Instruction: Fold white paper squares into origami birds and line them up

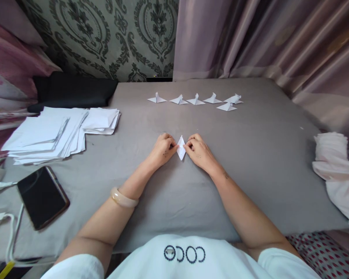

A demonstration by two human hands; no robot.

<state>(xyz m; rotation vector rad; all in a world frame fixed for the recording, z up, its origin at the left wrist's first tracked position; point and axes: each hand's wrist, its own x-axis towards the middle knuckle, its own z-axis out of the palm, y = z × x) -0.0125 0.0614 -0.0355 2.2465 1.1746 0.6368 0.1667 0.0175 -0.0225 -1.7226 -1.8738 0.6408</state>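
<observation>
The left hand (164, 150) and the right hand (200, 152) are both grasping a small folded paper piece (181, 148), each one pinching it at its own side corner; the thumbs are showing on the near side, while several fingers are curling out of sight, so how firmly they are pressing I cannot tell; for handling it well, in my judgement, the two thumbs should be pressing with equal force and at the same height, so that the left half is matching the right half; the creases are best treated slowly, because such thin tips are probably bending easily under a hard pull; the piece is sitting between the hands, over the middle of the grey cloth (177, 209), though whether it is touching the cloth or hovering just above I am not able to say; it is forming a narrow diamond, and its long axis is running almost straight away from the person's body; one sharp tip is pointing toward the white folded figures (196, 101) at the far side, the opposite tip is pointing back toward the white shirt (139, 265), and the blunter corners are facing the two hands.
</observation>
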